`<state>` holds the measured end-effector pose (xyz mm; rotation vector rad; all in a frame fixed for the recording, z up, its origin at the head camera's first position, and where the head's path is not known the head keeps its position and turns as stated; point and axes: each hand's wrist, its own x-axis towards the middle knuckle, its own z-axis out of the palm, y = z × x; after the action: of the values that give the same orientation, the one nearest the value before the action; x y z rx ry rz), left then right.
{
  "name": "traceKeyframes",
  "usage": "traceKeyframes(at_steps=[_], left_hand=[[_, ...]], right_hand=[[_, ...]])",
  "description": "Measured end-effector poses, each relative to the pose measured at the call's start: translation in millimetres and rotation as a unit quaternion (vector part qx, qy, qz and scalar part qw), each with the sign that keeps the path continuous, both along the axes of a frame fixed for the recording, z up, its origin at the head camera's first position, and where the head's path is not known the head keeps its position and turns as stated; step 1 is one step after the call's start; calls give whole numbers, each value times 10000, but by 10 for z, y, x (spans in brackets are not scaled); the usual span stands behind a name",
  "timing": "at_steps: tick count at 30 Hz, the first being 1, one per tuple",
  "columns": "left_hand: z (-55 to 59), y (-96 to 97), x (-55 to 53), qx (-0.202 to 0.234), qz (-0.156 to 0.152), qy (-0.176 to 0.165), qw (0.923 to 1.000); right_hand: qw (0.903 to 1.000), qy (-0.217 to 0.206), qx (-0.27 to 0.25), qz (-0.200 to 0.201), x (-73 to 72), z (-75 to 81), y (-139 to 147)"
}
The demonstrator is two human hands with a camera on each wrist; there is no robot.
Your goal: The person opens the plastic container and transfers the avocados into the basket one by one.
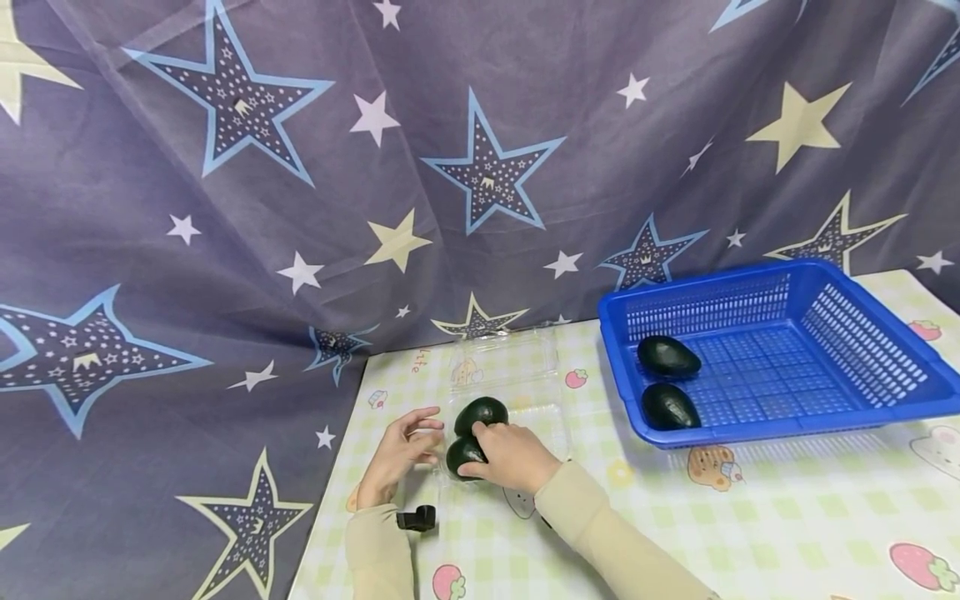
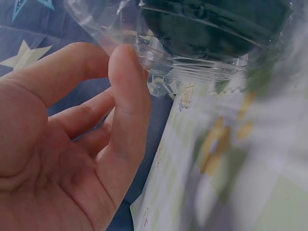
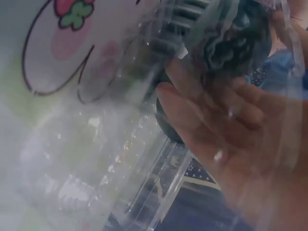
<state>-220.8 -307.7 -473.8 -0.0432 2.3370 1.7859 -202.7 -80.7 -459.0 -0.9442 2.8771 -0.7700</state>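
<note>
Two dark green avocados, a far one [image 1: 482, 411] and a near one [image 1: 461, 457], lie in the left side of a clear plastic clamshell box [image 1: 551, 429], whose lid [image 1: 510, 357] is folded back toward the curtain. My right hand [image 1: 519, 457] reaches over the box and grips the near avocado between thumb and fingers. Just left of the box, my left hand [image 1: 402, 454] has its fingers loosely bent. In the left wrist view its fingertips [image 2: 127, 55] are at the box's clear wall, perhaps touching it; they hold nothing that I can see.
A blue plastic basket [image 1: 750, 429] stands to the right, with two more avocados, a back one [image 1: 667, 357] and a front one [image 1: 670, 407], along its left side. A checked cloth [image 1: 517, 558] covers the table. Behind hangs a star-patterned curtain [image 1: 480, 275].
</note>
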Motion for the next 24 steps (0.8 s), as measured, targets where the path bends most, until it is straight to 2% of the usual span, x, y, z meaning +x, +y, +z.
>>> traceKeyframes(at_steps=[16, 24], left_hand=[[-5, 6, -8, 22, 9, 42, 10000], [-27, -23, -5, 62, -4, -14, 10000]], right_hand=[[9996, -58, -275, 2, 20, -43, -78], [9990, -9, -384, 214, 28, -25, -51]])
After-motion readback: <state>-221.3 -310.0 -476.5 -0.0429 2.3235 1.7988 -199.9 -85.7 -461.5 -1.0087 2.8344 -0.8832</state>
